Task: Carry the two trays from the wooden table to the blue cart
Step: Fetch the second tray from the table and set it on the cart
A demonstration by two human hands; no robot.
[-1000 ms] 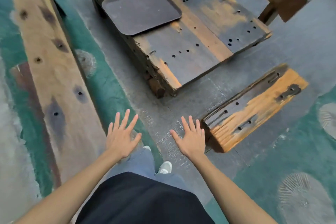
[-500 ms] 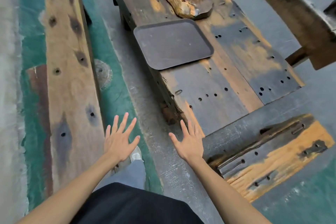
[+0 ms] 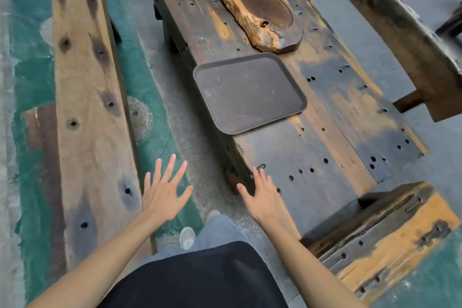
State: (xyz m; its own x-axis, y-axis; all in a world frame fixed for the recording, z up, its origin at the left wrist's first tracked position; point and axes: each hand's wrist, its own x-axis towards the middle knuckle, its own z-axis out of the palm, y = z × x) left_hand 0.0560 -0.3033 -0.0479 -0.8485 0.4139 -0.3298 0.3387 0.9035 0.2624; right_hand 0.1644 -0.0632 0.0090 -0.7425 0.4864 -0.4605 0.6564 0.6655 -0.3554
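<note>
A dark brown rectangular tray (image 3: pixel 248 92) lies flat on the worn wooden table (image 3: pixel 325 147), near the table's left edge. Only this one tray is in view, and the blue cart is out of frame. My left hand (image 3: pixel 163 192) hovers over the floor strip left of the table, palm down, fingers spread, holding nothing. Over the table's near left corner, my right hand (image 3: pixel 262 197) is also palm down with fingers extended and nothing in it. Both hands are well short of the tray.
A long wooden bench (image 3: pixel 87 107) runs along the left. A carved wooden slab (image 3: pixel 252 17) sits on the table beyond the tray. A low wooden stool (image 3: pixel 390 237) stands at the right, and another heavy bench (image 3: pixel 405 22) is behind the table.
I have walked closer to the table; the tray now appears nearer and lower in view. My right hand has come over the table's corner. Both hands stay open.
</note>
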